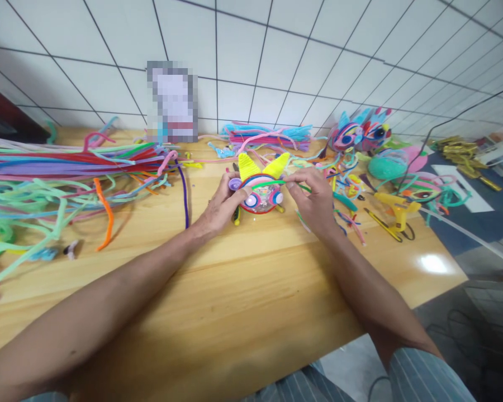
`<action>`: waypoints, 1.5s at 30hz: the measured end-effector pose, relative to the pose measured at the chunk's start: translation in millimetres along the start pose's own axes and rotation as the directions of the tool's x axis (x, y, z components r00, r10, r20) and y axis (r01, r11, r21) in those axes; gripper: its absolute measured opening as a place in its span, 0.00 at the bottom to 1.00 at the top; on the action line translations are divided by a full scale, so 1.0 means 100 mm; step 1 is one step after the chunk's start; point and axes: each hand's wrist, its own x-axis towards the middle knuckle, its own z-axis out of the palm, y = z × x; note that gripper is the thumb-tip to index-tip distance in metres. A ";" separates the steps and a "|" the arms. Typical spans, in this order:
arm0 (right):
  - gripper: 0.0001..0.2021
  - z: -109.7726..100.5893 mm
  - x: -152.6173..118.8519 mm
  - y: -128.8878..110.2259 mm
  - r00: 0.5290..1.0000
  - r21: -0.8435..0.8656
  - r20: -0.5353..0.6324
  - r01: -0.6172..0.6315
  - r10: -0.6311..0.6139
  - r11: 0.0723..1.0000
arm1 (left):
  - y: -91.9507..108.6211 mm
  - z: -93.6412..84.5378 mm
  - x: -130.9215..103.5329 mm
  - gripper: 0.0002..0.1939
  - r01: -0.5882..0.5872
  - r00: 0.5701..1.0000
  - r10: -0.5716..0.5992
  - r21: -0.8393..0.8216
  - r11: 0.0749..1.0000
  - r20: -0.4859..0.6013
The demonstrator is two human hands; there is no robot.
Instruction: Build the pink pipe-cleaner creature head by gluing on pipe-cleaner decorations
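Note:
A round pipe-cleaner animal face (263,204) with yellow ears (275,164), ringed eyes and a purple coil (235,184) at its left side is at the middle of the wooden table. My left hand (224,207) grips its left edge, the thumb on the front near one eye. A green pipe cleaner (269,183) runs across the top of the face, over pink and blue bands. My right hand (312,195) pinches the right end of this green pipe cleaner between thumb and fingers.
Pipe cleaners (67,162) lie heaped on the left, with another bundle (268,135) by the tiled wall. Finished-looking animal faces (347,134) stand at the back right. A yellow glue gun (398,211) and a yellow cutter (381,224) rest near the table's right edge.

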 end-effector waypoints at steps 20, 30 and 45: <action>0.07 0.05 -0.07 0.06 0.992 0.015 0.122 -0.029 0.027 0.999 | 0.06 0.02 -0.02 0.20 -0.010 1.000 0.010 -0.025 1.000 -0.007; 0.08 0.06 -0.06 0.01 0.994 0.022 0.108 -0.024 0.021 0.999 | 0.07 0.02 -0.01 0.20 -0.006 1.000 0.006 -0.025 1.000 -0.004; 0.11 0.05 -0.10 -0.01 0.978 -0.104 0.109 0.188 -0.177 0.977 | 0.05 0.02 -0.02 0.19 -0.014 1.000 0.013 -0.063 0.998 -0.008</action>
